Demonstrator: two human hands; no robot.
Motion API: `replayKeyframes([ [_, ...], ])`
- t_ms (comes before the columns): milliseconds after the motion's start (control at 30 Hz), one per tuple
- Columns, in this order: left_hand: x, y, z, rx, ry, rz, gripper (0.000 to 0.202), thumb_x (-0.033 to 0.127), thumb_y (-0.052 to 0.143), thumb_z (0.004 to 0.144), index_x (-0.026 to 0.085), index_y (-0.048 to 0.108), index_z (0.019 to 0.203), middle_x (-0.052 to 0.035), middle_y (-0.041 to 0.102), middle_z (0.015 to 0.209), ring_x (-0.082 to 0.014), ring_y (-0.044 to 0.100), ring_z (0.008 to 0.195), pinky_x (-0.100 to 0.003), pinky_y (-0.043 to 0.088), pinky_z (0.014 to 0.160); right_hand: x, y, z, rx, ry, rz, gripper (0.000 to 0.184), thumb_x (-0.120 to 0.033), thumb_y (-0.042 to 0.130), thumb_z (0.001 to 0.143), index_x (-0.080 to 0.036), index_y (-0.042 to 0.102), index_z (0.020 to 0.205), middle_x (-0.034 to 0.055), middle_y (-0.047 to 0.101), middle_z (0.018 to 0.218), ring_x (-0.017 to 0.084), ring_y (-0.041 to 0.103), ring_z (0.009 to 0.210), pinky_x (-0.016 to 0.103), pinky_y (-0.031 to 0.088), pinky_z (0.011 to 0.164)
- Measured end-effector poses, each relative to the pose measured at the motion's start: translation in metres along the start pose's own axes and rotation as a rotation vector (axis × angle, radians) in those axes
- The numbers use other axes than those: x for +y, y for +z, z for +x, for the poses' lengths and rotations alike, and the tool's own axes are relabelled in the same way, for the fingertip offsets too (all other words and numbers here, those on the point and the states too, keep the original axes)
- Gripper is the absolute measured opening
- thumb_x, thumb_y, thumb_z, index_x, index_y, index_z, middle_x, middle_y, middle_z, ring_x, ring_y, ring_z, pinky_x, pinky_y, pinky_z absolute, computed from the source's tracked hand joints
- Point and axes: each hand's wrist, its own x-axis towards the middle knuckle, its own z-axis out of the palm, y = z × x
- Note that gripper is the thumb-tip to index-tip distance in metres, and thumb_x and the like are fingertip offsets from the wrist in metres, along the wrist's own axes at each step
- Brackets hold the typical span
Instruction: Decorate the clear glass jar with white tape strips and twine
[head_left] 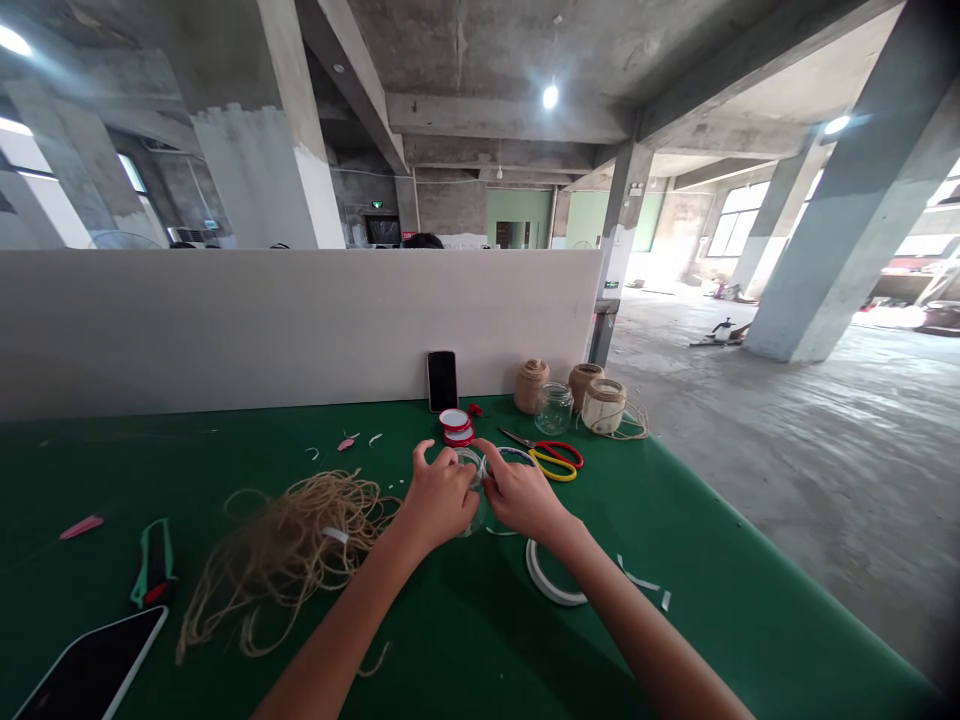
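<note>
A small clear glass jar (468,457) is between my two hands, largely covered by them. My left hand (444,497) is closed against its left side, fingers bent at the rim. My right hand (519,492) comes in from the other side, index finger reaching toward the rim and the other fingers curled under. Whatever those fingers pinch is hidden. Just behind my right hand lies a tape ring (525,455), partly covered. Scissors (555,457) with red and yellow handles rest beyond it. A white tape roll (546,582) lies under my right forearm.
A loose heap of jute twine (300,550) covers the left of the green table (450,650). Green-handled cutters (154,565) and a tablet-like device (90,665) lie farther left. Red-edged spools (457,430), a phone (442,382), a twine-wrapped jar (532,386) and an empty glass jar (555,410) stand behind.
</note>
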Motion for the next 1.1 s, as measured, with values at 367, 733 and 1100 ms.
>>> replayKeyframes([
  [367,-0.004,0.003,-0.002,-0.046,-0.014,-0.022,0.023,0.025,0.035,0.088,0.02,0.051,0.072,-0.004,0.056,0.068,-0.0225,0.054,0.083,-0.055,0.027,0.09,0.006,0.0,0.005,-0.024,-0.005,0.122,0.054,-0.023,0.036,0.084,-0.023,0.021,0.136,0.0019,0.066,0.079,0.019,0.061,0.072,0.023,0.027,0.056],
  [733,-0.001,-0.005,-0.001,-0.025,0.013,-0.039,0.016,0.011,0.039,0.079,0.02,0.052,0.075,-0.0053,0.061,0.076,-0.0218,0.055,0.093,-0.059,0.02,0.097,-0.008,-0.007,0.005,-0.045,-0.005,-0.013,0.053,-0.024,0.035,0.087,-0.021,0.019,0.137,0.0052,0.067,0.082,0.019,0.062,0.071,0.023,0.026,0.053],
  [1100,0.002,0.002,-0.005,0.05,0.025,-0.056,0.019,0.01,0.038,0.082,0.019,0.054,0.075,-0.0052,0.062,0.075,-0.0211,0.057,0.091,-0.057,0.022,0.097,-0.014,0.008,0.009,0.085,0.167,0.13,0.054,-0.021,0.041,0.078,-0.025,0.03,0.13,0.0002,0.063,0.069,0.019,0.057,0.061,0.023,0.022,0.05],
])
